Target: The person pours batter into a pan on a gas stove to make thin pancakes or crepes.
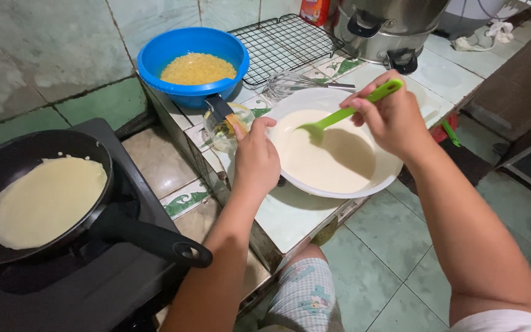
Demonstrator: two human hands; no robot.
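**Green ladle dipping into pale batter, left hand steadying the bowl**

The right hand is gripping the long handle of a bright green plastic ladle, fingers closed tightly around the upper end, and its scoop is dipping into the pale, creamy batter just below and to the left of that hand. The batter is lying in a wide, shallow white bowl, which is sitting on the tiled counter between the two hands. The left hand is resting against the near left rim of the white bowl, fingers curled narrowly; whether it is actually pinching the rim I cannot tell.

Just beyond the left hand, a small clear glass dish with a brush in it is standing on the counter. Further beyond it, a round blue plastic bowl is holding yellow grated shreds. Beyond the right hand, a metal wire whisk is lying beside a black wire cooling rack, and a large steel pot is standing further away.

Well to the left of the left hand, a black frying pan with a long black handle is sitting on a dark stove, and a thin, pale round crepe is lying spread flat inside it.
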